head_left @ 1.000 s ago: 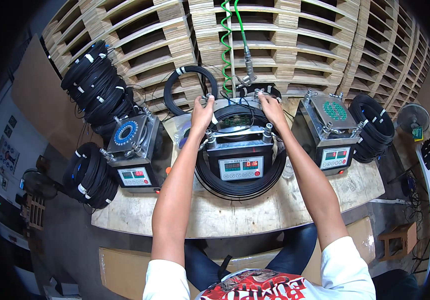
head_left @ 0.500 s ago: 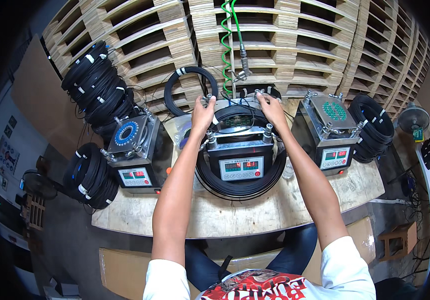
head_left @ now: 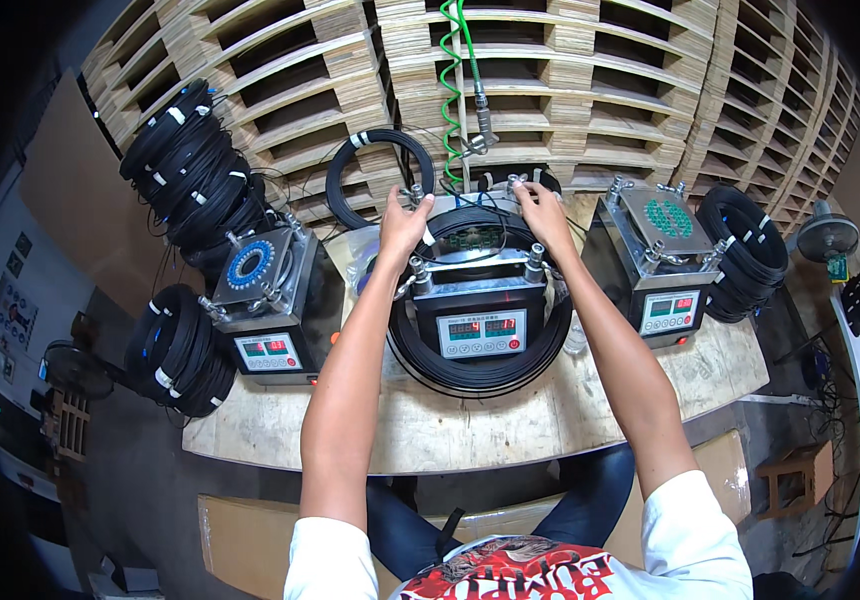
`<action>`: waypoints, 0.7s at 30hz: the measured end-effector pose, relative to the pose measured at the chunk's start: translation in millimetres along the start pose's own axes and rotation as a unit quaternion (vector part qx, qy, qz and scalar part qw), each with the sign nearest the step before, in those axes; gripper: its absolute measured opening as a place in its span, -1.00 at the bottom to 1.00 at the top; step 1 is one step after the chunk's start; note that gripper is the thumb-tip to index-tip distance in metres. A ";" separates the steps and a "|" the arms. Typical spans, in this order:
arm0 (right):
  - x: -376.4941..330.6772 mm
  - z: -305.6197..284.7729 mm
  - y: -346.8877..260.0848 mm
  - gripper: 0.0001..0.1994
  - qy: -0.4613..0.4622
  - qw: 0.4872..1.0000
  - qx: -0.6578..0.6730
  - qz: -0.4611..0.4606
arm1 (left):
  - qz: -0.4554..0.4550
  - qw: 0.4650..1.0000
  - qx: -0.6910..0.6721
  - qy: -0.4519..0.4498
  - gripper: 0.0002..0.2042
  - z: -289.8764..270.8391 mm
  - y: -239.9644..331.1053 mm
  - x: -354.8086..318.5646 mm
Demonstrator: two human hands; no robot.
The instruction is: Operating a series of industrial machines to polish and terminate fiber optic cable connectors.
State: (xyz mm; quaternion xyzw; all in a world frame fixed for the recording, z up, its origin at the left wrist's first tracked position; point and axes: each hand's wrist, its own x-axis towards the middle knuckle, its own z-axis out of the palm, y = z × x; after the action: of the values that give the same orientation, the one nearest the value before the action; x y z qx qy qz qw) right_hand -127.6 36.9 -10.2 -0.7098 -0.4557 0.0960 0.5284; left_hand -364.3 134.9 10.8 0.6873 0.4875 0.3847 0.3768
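My left hand [head_left: 403, 226] reaches to the far left corner of the middle bench machine [head_left: 483, 331]. Its thumb and fingers close around a metal corner knob [head_left: 416, 191]. At the far right corner, my right hand [head_left: 543, 215] grips a matching knob [head_left: 516, 182]. Between my hands lies the machine's top plate with a ring of small green pieces [head_left: 474, 240]; cable partly hides it. A coil of black cable [head_left: 481, 381] loops around the machine's body. Its front panel has a lit red display. Two more metal knobs stand at its near corners.
Similar machines stand to the left [head_left: 268, 350] and right [head_left: 668, 312], with blue and green pieces on top. Black cable coils are stacked at far left [head_left: 195, 180] and right [head_left: 743, 250]. A green spiral hose [head_left: 451, 110] hangs before wooden pallets [head_left: 630, 70].
The reading on the middle machine's red display has changed. My hands stay at the two far knobs, with only slight finger movement. The view has shifted a little.
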 end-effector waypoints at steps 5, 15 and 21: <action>-6.5 -1.6 -11.7 -0.40 0.014 0.999 -0.047 -0.006 | -0.008 0.999 -0.037 -0.016 -0.16 -1.1 2.0 -2.4; 1.6 3.1 3.0 -0.42 0.003 1.000 -0.021 -0.009 | -0.003 1.000 0.010 0.014 -0.13 2.7 2.1 0.0; -1.5 0.5 -3.4 -0.41 -0.005 1.000 -0.013 0.002 | -0.007 1.000 0.010 0.004 -0.09 -0.2 -1.4 2.6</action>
State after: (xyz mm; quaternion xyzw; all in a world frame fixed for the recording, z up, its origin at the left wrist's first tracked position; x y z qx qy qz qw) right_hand -130.6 36.2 -8.1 -0.7167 -0.4582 0.0948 0.5171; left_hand -364.4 137.8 10.1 0.6861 0.4972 0.3801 0.3709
